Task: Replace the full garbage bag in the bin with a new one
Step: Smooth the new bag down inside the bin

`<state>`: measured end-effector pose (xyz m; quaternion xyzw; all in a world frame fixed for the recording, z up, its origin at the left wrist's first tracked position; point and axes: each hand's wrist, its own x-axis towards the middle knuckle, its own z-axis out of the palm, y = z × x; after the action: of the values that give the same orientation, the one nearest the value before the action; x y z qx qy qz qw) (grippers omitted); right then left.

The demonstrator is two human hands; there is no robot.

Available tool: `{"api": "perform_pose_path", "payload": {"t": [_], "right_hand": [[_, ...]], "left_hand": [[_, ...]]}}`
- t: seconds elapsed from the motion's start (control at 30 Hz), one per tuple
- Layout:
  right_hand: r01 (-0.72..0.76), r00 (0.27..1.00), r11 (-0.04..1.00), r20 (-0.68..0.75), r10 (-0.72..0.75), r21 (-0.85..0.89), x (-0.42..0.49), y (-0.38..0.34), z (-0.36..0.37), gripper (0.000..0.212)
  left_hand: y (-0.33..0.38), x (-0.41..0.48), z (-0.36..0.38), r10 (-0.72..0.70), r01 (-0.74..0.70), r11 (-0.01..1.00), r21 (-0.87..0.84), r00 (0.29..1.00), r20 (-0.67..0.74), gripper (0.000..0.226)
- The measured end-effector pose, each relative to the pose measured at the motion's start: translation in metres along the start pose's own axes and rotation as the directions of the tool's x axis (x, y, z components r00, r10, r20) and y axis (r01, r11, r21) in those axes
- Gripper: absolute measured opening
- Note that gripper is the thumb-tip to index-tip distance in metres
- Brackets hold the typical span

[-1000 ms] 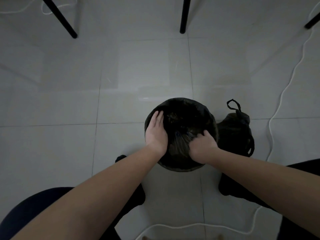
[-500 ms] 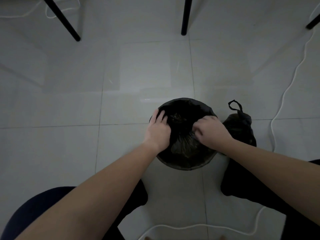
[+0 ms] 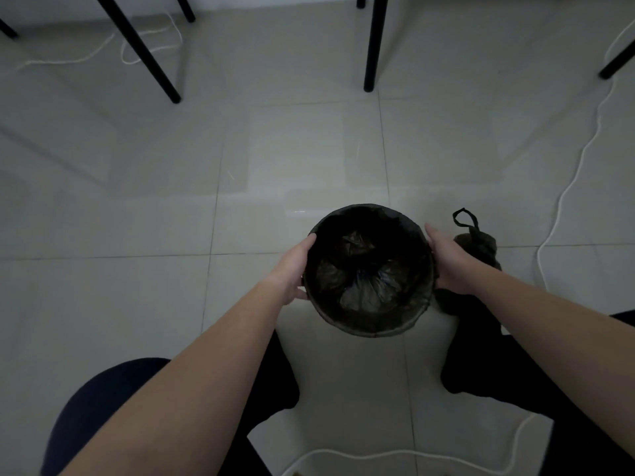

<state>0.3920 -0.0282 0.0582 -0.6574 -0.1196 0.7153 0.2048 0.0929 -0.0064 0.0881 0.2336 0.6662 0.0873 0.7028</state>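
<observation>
A round black bin stands on the tiled floor in front of me, lined with a new dark garbage bag that is crumpled inside and folded over the rim. My left hand cups the bin's left side, fingers along the rim. Against the bin's right side rests my right hand, fingers stretched forward. The full garbage bag, tied with a loop handle on top, sits on the floor just right of the bin, partly behind my right hand.
Black furniture legs stand on the floor ahead, another at the left. A white cable runs down the right side and a second cable curls near my feet. My dark-clothed legs flank the bin.
Both hands have come out of the bin's inside and moved apart to its outer sides. The bag liner now lies spread in the bin.
</observation>
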Motion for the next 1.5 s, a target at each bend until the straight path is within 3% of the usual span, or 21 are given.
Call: {"api": "perform_pose_path", "payload": {"t": [0.07, 0.13, 0.2, 0.33, 0.43, 0.53, 0.6, 0.7, 0.8, 0.9, 0.93, 1.0, 1.07, 1.1, 1.17, 1.3, 1.5], "right_hand": [[0.0, 0.997, 1.0, -0.08, -0.002, -0.027, 0.001, -0.003, 0.003, 0.078], [0.062, 0.964, 0.994, -0.253, -0.084, -0.093, 0.001, -0.009, 0.003, 0.071], [0.139, 0.924, 0.983, -0.342, -0.173, -0.12, 0.005, -0.015, 0.002, 0.062], [0.084, 0.961, 0.995, -0.26, -0.097, -0.061, 0.006, -0.014, 0.009, 0.062], [0.097, 0.976, 0.994, -0.202, -0.085, 0.05, 0.006, -0.009, 0.016, 0.056], [0.101, 0.962, 0.989, -0.264, -0.068, 0.111, 0.006, -0.01, 0.017, 0.053], [0.119, 0.916, 0.993, -0.389, -0.101, 0.021, 0.009, -0.014, 0.014, 0.057], [0.16, 0.889, 0.986, -0.427, -0.167, -0.052, 0.012, -0.017, 0.016, 0.052], [0.167, 0.946, 0.986, -0.278, -0.168, -0.025, 0.008, -0.015, 0.022, 0.043], [0.222, 0.94, 0.975, -0.265, -0.213, 0.005, 0.01, -0.019, 0.02, 0.036], [0.254, 0.917, 0.967, -0.316, -0.244, -0.01, 0.011, -0.022, 0.018, 0.033], [0.312, 0.804, 0.93, -0.469, -0.367, -0.194, 0.014, -0.028, 0.011, 0.032], [0.306, 0.723, 0.878, -0.511, -0.466, -0.367, 0.018, -0.033, 0.008, 0.026], [0.301, 0.735, 0.875, -0.493, -0.466, -0.379, 0.019, -0.035, 0.008, 0.019], [0.306, 0.765, 0.884, -0.462, -0.449, -0.352, 0.022, -0.035, 0.011, 0.019], [0.344, 0.741, 0.841, -0.43, -0.516, -0.417, 0.031, -0.029, 0.003, 0.035], [0.398, 0.742, 0.852, -0.426, -0.517, -0.34, 0.034, -0.021, -0.003, 0.029]], "left_hand": [[0.003, 0.005, -0.005, 0.056, -0.058, 0.992, -0.109, 0.998, -0.022, 0.05], [0.011, 0.01, -0.011, 0.075, -0.091, 0.979, -0.184, 0.993, -0.094, 0.057], [0.018, 0.015, -0.017, 0.036, -0.061, 0.989, -0.132, 0.982, -0.185, 0.062], [0.027, 0.005, -0.009, -0.077, 0.077, 0.997, 0.004, 0.997, -0.032, 0.049], [0.035, 0.005, -0.003, 0.041, -0.044, 0.986, -0.16, 0.999, -0.022, 0.046], [0.044, 0.011, -0.008, 0.111, -0.147, 0.951, -0.272, 0.984, -0.141, 0.059], [0.046, 0.013, -0.016, 0.077, -0.104, 0.989, -0.101, 0.967, -0.241, 0.054], [0.044, 0.007, -0.019, -0.028, 0.044, 0.995, 0.084, 0.982, -0.185, 0.052], [0.04, 0.003, -0.011, -0.039, 0.044, 0.998, 0.04, 0.994, -0.099, 0.042], [0.039, 0.01, -0.011, 0.039, -0.043, 0.998, -0.035, 0.992, -0.123, 0.034], [0.04, 0.012, -0.013, 0.053, -0.06, 0.997, -0.046, 0.988, -0.145, 0.034], [0.042, 0.017, -0.014, 0.06, -0.063, 0.998, -0.006, 0.969, -0.241, 0.035], [0.042, 0.021, -0.014, 0.084, -0.085, 0.996, 0.011, 0.943, -0.323, 0.017], [0.041, 0.023, -0.012, 0.108, -0.113, 0.994, 0.003, 0.933, -0.344, 0.008], [0.038, 0.026, -0.009, 0.149, -0.152, 0.988, 0.019, 0.92, -0.362, 0.02], [0.028, 0.034, -0.009, 0.187, -0.197, 0.98, 0.012, 0.911, -0.369, 0.024], [0.028, 0.043, -0.011, 0.234, -0.236, 0.971, 0.047, 0.886, -0.401, 0.021]]}}
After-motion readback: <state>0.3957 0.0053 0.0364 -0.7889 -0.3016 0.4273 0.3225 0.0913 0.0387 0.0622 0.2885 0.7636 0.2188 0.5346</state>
